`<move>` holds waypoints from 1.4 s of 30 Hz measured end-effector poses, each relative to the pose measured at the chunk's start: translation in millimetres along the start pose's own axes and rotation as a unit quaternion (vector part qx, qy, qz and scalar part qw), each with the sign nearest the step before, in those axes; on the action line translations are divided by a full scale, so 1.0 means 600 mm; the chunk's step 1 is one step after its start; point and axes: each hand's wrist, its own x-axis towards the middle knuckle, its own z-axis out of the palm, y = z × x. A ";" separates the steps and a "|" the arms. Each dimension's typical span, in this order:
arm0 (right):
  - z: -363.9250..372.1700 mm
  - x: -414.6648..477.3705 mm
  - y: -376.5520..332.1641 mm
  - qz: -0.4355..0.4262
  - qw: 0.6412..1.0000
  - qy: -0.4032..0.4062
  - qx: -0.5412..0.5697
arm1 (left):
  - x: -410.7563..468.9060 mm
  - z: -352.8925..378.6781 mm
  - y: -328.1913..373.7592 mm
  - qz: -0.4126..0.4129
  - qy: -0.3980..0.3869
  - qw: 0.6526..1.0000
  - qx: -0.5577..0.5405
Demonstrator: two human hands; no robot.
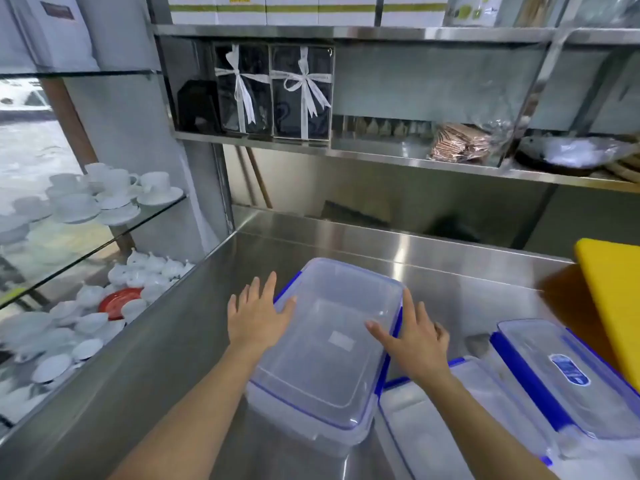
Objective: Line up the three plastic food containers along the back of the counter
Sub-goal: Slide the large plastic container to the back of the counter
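We find both hands, left (258, 315) and right (417, 336), open-palmed flanking the large container (329, 344) at centre frame on the counter (450, 271); a loose press risks skewing it into neighbouring containers (540, 386).

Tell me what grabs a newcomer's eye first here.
Two open hands, left hand and right hand, flank the large clear container at the centre of the steel counter. A yellow cutting board glows at far right, above two more blue-clipped containers.
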 end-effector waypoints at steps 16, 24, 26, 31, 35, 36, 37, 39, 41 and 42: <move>0.023 0.026 -0.005 0.050 0.947 -0.189 0.255 | -0.003 0.009 -0.005 -0.093 -0.170 0.978 -0.079; 0.007 0.033 -0.005 0.033 0.987 -0.137 0.071 | -0.032 -0.014 -0.011 -0.030 -0.197 0.969 -0.143; 0.008 0.020 -0.004 0.004 0.985 -0.160 0.065 | -0.049 -0.030 -0.017 0.040 -0.249 0.964 -0.086; -0.001 -0.009 0.011 -0.049 0.933 -0.355 -0.033 | -0.078 -0.045 -0.041 0.130 -0.374 0.917 0.036; -0.025 -0.012 0.007 -0.070 0.901 -0.417 -0.096 | -0.078 -0.048 -0.035 0.141 -0.394 0.906 0.060; -0.028 -0.011 0.006 -0.075 0.900 -0.416 -0.109 | -0.077 -0.047 -0.035 0.138 -0.398 0.905 0.054; -0.027 -0.010 0.005 -0.079 0.899 -0.413 -0.124 | -0.076 -0.046 -0.036 0.136 -0.399 0.906 0.047; -0.021 -0.004 0.004 -0.083 0.901 -0.404 -0.136 | -0.072 -0.042 -0.040 0.139 -0.394 0.908 0.033; -0.017 0.006 0.003 -0.080 0.905 -0.402 -0.118 | -0.062 -0.037 -0.043 0.143 -0.384 0.912 0.020; -0.017 0.013 0.003 -0.079 0.906 -0.400 -0.109 | -0.054 -0.036 -0.043 0.145 -0.381 0.913 0.014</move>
